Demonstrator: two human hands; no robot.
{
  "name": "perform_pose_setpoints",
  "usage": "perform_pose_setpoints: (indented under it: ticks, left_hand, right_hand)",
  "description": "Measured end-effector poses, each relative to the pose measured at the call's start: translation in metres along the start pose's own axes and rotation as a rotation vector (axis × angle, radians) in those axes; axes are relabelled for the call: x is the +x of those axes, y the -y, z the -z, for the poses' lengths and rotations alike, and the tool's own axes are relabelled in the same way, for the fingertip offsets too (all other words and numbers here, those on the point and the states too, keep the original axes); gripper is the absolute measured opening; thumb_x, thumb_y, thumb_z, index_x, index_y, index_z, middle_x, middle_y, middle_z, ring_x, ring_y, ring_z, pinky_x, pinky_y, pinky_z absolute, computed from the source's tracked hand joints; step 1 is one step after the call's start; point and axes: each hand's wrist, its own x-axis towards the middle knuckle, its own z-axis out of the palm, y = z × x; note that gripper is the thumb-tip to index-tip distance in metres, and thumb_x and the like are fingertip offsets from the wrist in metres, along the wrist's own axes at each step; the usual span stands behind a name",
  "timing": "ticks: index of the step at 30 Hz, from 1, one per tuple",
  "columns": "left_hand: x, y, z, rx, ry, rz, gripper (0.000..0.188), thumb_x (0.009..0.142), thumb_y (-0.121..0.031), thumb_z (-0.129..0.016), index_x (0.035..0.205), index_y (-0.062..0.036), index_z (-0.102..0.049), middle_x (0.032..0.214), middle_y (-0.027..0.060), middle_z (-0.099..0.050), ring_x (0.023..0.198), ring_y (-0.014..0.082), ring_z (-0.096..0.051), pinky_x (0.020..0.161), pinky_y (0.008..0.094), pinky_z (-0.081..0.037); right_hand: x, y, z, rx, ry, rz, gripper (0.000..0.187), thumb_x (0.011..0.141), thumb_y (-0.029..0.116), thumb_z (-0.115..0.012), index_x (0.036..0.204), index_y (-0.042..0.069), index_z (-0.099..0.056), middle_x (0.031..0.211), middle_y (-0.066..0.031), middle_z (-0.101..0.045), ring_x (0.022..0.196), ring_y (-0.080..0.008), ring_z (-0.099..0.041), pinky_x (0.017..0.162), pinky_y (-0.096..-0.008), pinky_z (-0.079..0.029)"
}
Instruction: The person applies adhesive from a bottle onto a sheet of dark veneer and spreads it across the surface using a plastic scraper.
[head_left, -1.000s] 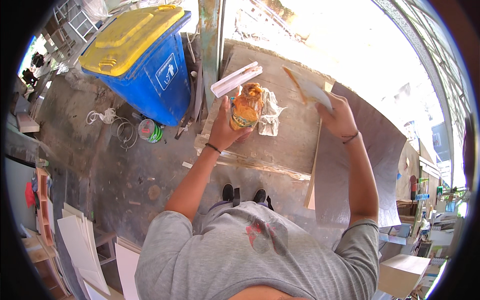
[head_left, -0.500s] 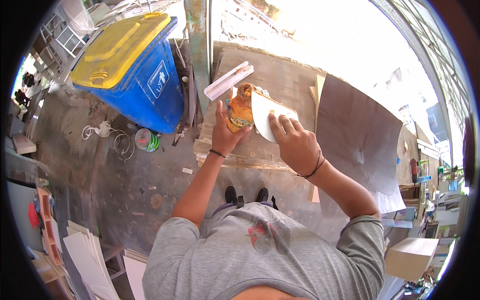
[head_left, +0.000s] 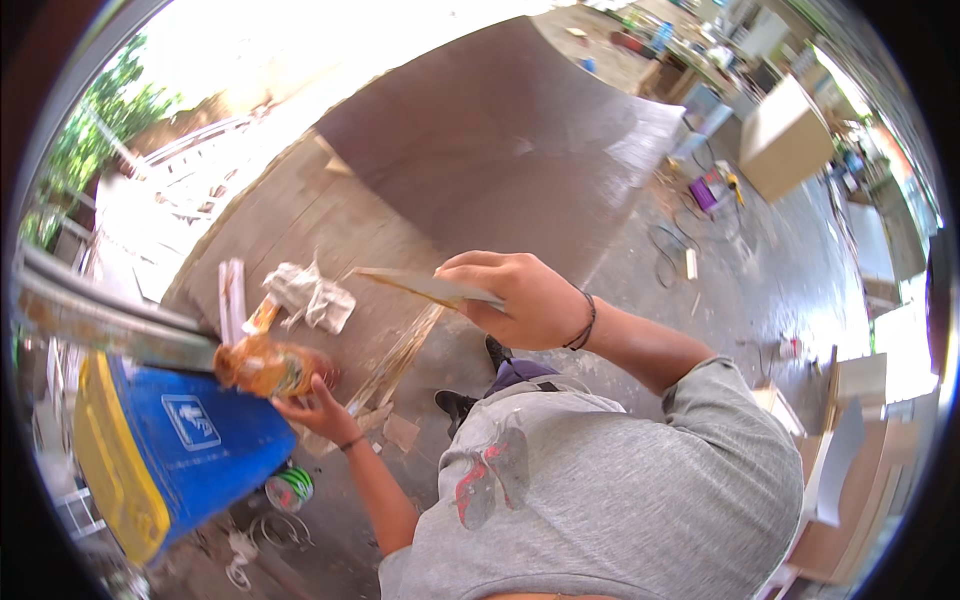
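Toward the lower left, my left hand (head_left: 318, 410) is closed round the lower part of a bottle (head_left: 280, 366) smeared with orange-brown glue. My right hand (head_left: 520, 297) grips a thin, pale, flat spreader (head_left: 425, 287), its fingers over one face and the thumb partly hidden. Orange-brown residue lines the spreader's edge, and it is seen nearly edge-on above the wooden board. Beyond the bottle lies a crumpled whitish cloth (head_left: 312, 297). Beside the cloth is a pale pinkish channel strip (head_left: 231, 300). A large dark brown sheet (head_left: 470, 140) lies ahead of my right hand.
A blue bin (head_left: 215, 425) with a yellow lid stands at left, near a metal post (head_left: 110, 315). On the floor are a green-banded can (head_left: 290, 488), cables and a purple object (head_left: 704, 195). A tan box (head_left: 785, 138) stands at far right.
My view has swung to the right, toward the brown sheet. My right hand has drawn the spreader away from the bottle and turned it edge-on. The left hand stays on the bottle.
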Motion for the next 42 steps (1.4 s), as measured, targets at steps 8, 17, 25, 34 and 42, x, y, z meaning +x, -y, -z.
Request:
perform_pose_setpoints:
  ticks: [8,17,25,34,42]
  left_hand:
    - [-0.101,0.017,-0.064,0.037,0.23,0.18,0.081,0.085,-0.043,-0.058,0.137,0.0035,-0.016,0.137,0.0255,-0.026,0.126,0.032,-0.032,0.103,0.0396,-0.029]
    - [-0.007,0.015,-0.234,-0.149,0.544,0.377,0.09,0.079,-0.054,-0.06,0.137,0.0008,-0.019,0.14,0.0218,-0.028,0.129,0.0273,-0.031,0.104,0.0349,-0.027]
    - [0.03,0.012,-0.304,-0.141,0.61,0.527,0.085,0.075,-0.065,-0.057,0.134,-0.0083,-0.031,0.12,0.0067,-0.045,0.105,0.0162,-0.044,0.079,0.028,-0.035]
    - [0.042,-0.014,-0.31,-0.505,0.604,0.785,0.08,0.08,-0.058,-0.054,0.136,-0.0053,-0.031,0.137,0.007,-0.037,0.124,0.0239,-0.037,0.096,0.0359,-0.034]
    - [0.051,-0.02,-0.322,-0.615,0.913,0.686,0.073,0.08,-0.053,-0.057,0.132,-0.0052,-0.036,0.132,0.0098,-0.045,0.12,0.0295,-0.043,0.101,0.0442,-0.033]
  right_hand:
    - [-0.087,-0.055,0.083,0.868,-0.745,-0.616,0.028,0.084,0.017,-0.062,0.103,-0.002,-0.058,0.096,-0.0091,-0.063,0.081,-0.0155,-0.064,0.069,-0.027,-0.052]
    - [-0.186,-0.155,0.16,1.281,-1.131,-0.296,0.039,0.09,0.024,-0.049,0.122,0.002,-0.045,0.116,-0.0103,-0.057,0.106,-0.0234,-0.056,0.093,-0.0388,-0.043]
    - [-0.205,-0.281,0.169,1.608,-1.074,-0.33,0.042,0.088,0.03,-0.052,0.124,0.009,-0.044,0.126,-0.0112,-0.049,0.117,-0.0299,-0.046,0.099,-0.0524,-0.034]
    - [-0.191,-0.314,0.18,1.639,-0.978,-0.38,0.044,0.091,0.031,-0.046,0.127,0.007,-0.041,0.126,-0.0094,-0.05,0.116,-0.0261,-0.048,0.1,-0.0483,-0.034]
    - [-0.196,-0.353,0.166,1.553,-0.904,-0.479,0.051,0.087,0.029,-0.054,0.129,0.004,-0.038,0.125,-0.009,-0.05,0.116,-0.0255,-0.048,0.101,-0.0422,-0.035]
